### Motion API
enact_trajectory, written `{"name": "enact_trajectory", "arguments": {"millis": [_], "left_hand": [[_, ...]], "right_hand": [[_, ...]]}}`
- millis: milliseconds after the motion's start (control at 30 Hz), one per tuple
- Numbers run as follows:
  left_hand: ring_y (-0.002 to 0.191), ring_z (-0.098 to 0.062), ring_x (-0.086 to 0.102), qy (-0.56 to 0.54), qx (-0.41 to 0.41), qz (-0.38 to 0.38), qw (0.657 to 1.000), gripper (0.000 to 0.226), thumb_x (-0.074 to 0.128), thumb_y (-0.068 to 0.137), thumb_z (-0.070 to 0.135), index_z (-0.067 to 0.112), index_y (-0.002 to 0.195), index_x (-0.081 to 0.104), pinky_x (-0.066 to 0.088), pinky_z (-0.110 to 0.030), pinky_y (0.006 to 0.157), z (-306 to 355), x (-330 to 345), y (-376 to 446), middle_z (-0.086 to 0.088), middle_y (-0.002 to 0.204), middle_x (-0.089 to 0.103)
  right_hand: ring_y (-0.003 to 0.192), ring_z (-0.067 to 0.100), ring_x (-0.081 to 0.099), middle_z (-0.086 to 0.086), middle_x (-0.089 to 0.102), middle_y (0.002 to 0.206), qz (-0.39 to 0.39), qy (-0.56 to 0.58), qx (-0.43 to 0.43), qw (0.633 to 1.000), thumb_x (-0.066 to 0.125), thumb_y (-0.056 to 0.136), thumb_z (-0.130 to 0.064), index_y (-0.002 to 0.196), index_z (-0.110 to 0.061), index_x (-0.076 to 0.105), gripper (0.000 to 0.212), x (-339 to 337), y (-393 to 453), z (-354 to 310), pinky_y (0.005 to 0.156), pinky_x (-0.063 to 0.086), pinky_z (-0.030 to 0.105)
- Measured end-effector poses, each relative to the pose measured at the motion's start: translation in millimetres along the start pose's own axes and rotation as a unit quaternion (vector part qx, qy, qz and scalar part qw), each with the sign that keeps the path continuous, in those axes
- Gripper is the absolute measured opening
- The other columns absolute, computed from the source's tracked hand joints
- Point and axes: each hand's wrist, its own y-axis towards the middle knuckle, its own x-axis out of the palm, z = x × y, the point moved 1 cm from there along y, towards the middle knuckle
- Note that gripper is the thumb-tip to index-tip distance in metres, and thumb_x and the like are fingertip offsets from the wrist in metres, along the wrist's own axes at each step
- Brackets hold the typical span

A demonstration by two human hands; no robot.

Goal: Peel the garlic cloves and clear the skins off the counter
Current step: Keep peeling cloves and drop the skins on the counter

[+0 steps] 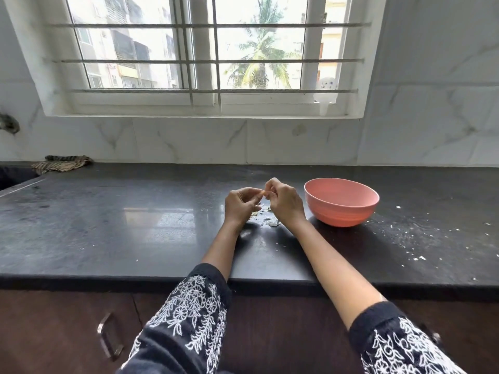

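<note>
Above the dark stone counter (135,225), the left hand (240,205) and right hand (285,202) both pinch one small pale garlic clove (263,194) over scattered papery skins (266,218), beside a round pink plastic bowl (341,202).

bowl (341,202) R of skins (270,218) on counter (121,225), cloth (60,163) far L by wall

Both forearms are bare below dark navy sleeves — left sleeve (186,317), right sleeve (399,344) — each stitched with white floral embroidery of leaves and round blossoms; no rings or bangles show.
</note>
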Motion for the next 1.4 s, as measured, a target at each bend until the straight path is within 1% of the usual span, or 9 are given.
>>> {"name": "enact_trajectory", "arguments": {"millis": [200,500,667,733,833,933,1033,1167,1400], "left_hand": [[0.052,0.002,0.059,-0.004,-0.009,0.007,1.000,0.015,0.067,0.083,0.003,-0.005,0.095,0.069,0.055,-0.018,0.055,-1.4,0.1,0.0,0.007,0.062,0.065],[0.067,-0.014,0.057,-0.121,-0.074,-0.012,0.990,0.021,0.064,0.086,0.004,-0.008,0.103,0.064,0.057,-0.022,0.061,3.2,-1.3,-3.2,-0.009,0.076,0.062],[0.068,-0.016,0.057,-0.144,-0.078,0.002,0.987,0.011,0.064,0.085,0.004,-0.001,0.095,0.065,0.057,-0.021,0.060,5.7,-1.3,-3.3,-0.009,0.076,0.062],[0.069,-0.017,0.058,-0.143,-0.078,0.004,0.987,0.012,0.064,0.085,0.004,-0.001,0.095,0.065,0.057,-0.021,0.060,5.8,-1.4,-3.6,-0.009,0.076,0.063],[0.068,-0.016,0.058,-0.140,-0.078,0.002,0.987,0.015,0.065,0.085,0.004,-0.003,0.098,0.064,0.057,-0.021,0.060,5.9,-1.9,-4.0,-0.009,0.076,0.063],[0.067,-0.016,0.058,-0.138,-0.078,0.002,0.987,0.011,0.064,0.085,0.004,-0.001,0.094,0.064,0.057,-0.021,0.059,6.5,-1.9,-3.8,-0.009,0.075,0.063],[0.065,-0.015,0.057,-0.132,-0.080,-0.002,0.988,0.002,0.066,0.083,0.003,0.004,0.085,0.065,0.055,-0.019,0.056,6.9,-1.0,-3.6,-0.009,0.072,0.062],[0.061,-0.013,0.058,-0.128,-0.088,-0.001,0.988,0.004,0.069,0.081,0.004,0.007,0.080,0.066,0.054,-0.019,0.055,7.2,-0.9,-3.9,-0.008,0.069,0.063],[0.064,-0.016,0.059,-0.124,-0.092,0.002,0.988,0.013,0.068,0.081,0.001,-0.002,0.094,0.066,0.054,-0.018,0.054,8.2,-1.2,-4.1,-0.010,0.072,0.063]], "right_hand": [[0.085,0.028,0.055,0.011,0.063,0.089,-0.017,-0.001,-0.011,1.000,0.049,0.088,-0.009,0.088,-0.014,0.055,0.008,1.3,-1.6,-1.6,0.065,0.038,0.031],[0.079,0.025,0.057,0.008,0.063,0.087,0.015,0.012,-0.002,1.000,0.052,0.087,-0.010,0.083,-0.017,0.056,0.009,0.7,-0.9,-0.7,0.064,0.041,0.030],[0.086,0.022,0.060,0.002,0.068,0.086,0.051,0.012,-0.014,0.999,0.045,0.081,0.006,0.088,-0.015,0.064,0.030,1.4,0.7,1.6,0.070,0.045,0.029],[0.086,0.023,0.062,0.002,0.070,0.086,0.057,0.020,-0.011,0.998,0.046,0.086,-0.001,0.093,-0.014,0.065,0.024,1.3,0.7,0.0,0.072,0.048,0.032],[0.081,0.027,0.061,0.008,0.069,0.080,0.062,0.003,-0.006,0.998,0.053,0.090,-0.019,0.087,-0.012,0.066,0.015,0.5,1.3,1.4,0.064,0.042,0.030],[0.078,0.021,0.058,0.002,0.068,0.082,0.058,0.015,-0.014,0.998,0.062,0.084,-0.017,0.088,-0.014,0.066,0.006,0.7,2.2,2.6,0.065,0.040,0.028],[0.077,0.017,0.057,-0.001,0.068,0.089,0.036,0.043,-0.033,0.998,0.065,0.083,-0.018,0.102,-0.017,0.068,0.019,2.0,1.9,-0.5,0.072,0.046,0.031],[0.073,0.016,0.059,0.001,0.070,0.086,0.039,0.037,-0.040,0.998,0.061,0.085,-0.019,0.088,-0.020,0.072,0.010,2.4,2.1,1.3,0.070,0.049,0.034],[0.069,0.012,0.056,-0.002,0.068,0.077,0.063,0.030,-0.038,0.997,0.064,0.082,-0.022,0.075,-0.022,0.068,0.008,-1.1,1.1,0.1,0.064,0.046,0.030]]}}
